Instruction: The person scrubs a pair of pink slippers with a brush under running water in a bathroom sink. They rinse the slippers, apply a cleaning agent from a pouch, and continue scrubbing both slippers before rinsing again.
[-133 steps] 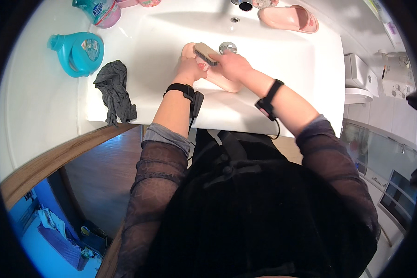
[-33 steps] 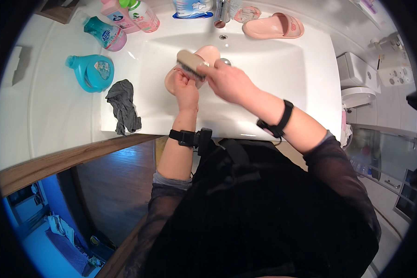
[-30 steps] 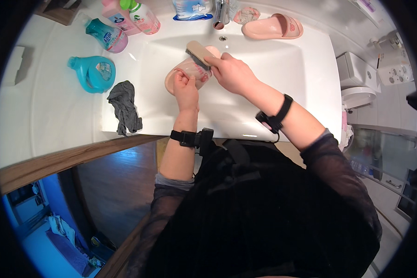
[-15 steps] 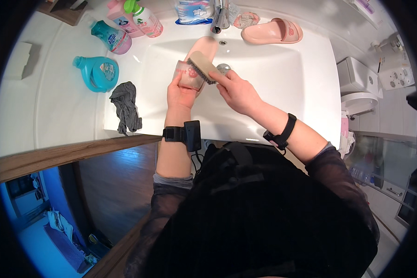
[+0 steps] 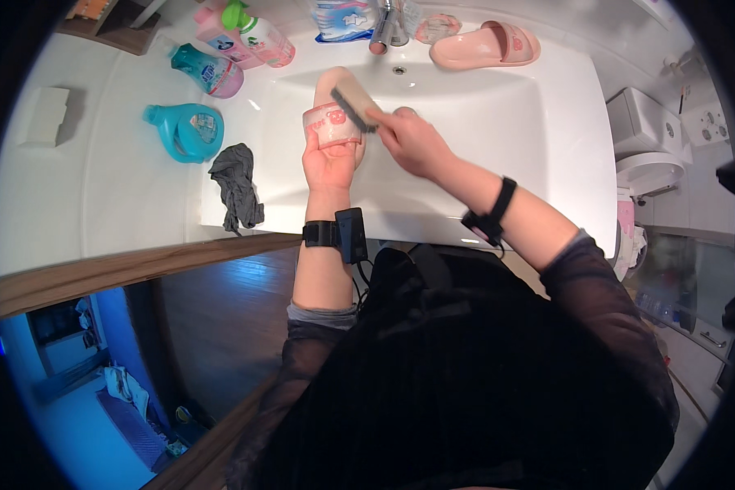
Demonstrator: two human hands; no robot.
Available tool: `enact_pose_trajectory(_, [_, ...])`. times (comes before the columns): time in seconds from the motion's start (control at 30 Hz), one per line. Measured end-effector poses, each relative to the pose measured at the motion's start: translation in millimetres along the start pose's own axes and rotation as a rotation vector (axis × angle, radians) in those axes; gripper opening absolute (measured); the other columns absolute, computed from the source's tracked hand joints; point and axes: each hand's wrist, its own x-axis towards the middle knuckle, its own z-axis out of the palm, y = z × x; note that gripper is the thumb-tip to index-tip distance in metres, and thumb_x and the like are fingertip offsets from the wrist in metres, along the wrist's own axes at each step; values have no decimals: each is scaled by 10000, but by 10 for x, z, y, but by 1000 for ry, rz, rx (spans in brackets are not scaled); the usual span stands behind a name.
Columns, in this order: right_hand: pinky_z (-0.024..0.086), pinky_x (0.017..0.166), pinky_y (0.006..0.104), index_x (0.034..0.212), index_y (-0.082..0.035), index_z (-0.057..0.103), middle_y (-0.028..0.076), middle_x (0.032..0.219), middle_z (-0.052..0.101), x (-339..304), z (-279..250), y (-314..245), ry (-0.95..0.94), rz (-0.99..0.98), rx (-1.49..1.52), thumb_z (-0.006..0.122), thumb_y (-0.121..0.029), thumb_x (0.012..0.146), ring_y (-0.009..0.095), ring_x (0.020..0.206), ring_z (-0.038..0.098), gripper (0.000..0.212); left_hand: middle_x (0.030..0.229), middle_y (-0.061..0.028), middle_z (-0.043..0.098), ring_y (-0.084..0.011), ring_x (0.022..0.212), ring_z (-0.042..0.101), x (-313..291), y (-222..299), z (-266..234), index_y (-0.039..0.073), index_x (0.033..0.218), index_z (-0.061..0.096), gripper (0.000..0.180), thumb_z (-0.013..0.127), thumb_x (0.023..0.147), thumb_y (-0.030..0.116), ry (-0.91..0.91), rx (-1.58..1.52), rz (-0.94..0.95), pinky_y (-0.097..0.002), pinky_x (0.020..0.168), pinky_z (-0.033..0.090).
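My left hand (image 5: 331, 166) is closed on a pink slide slipper (image 5: 332, 122) over the left part of the white sink (image 5: 482, 163). Whitish suds show on the slipper's strap, which has a red printed figure. In my right hand (image 5: 412, 143) is a scrubbing brush (image 5: 358, 102) with a pale back and dark bristles. The brush lies along the right side of the strap, its bristles facing the slipper. Its handle end is hidden by my fingers. A second pink slide slipper (image 5: 469, 51) rests on the sink's back right rim.
Above the basin sticks out a chrome faucet (image 5: 384, 34). Along the left stand a teal jug (image 5: 189, 131), a teal-and-pink bottle (image 5: 208, 69) and a green-capped bottle (image 5: 265, 41). A dark grey cloth (image 5: 237, 188) drapes over the left rim; a blue-white packet (image 5: 341, 20) is behind.
The slipper has turned, so its strap faces up more and its sole is more upright. The brush has shifted slightly up and left. The whole view has shifted a little.
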Motion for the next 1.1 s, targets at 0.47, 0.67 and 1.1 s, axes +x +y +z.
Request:
enact_pose_trajectory(0.47, [518,758,470,1308,-178,578,210,935,570,80,50,-104,-133,86,-45,506,-192,953,402,832,612,362,1448,-137,462,-322,1327,444,169,160,20,94,1414,411,502,353,1043,427,-12,59,-65,-492,1085,367])
enact_pose_trajectory(0.67, [523,695,467,1297,-192,577,171,921,541,84,65,-60,-71,24,-109,536,-195,941,400,772,618,358,1445,-124,462,-310,1328,441,127,199,-24,87,1438,384,525,320,1046,432,-53,203,-139,-480,1076,375])
enact_pose_trajectory(1.1, [539,661,435,1245,-231,614,123,882,566,287,-317,-156,-209,-161,-304,590,-174,908,346,746,630,343,1437,-121,466,-294,1307,469,122,288,34,70,1455,367,560,232,1055,438,-222,398,-194,-460,1087,382])
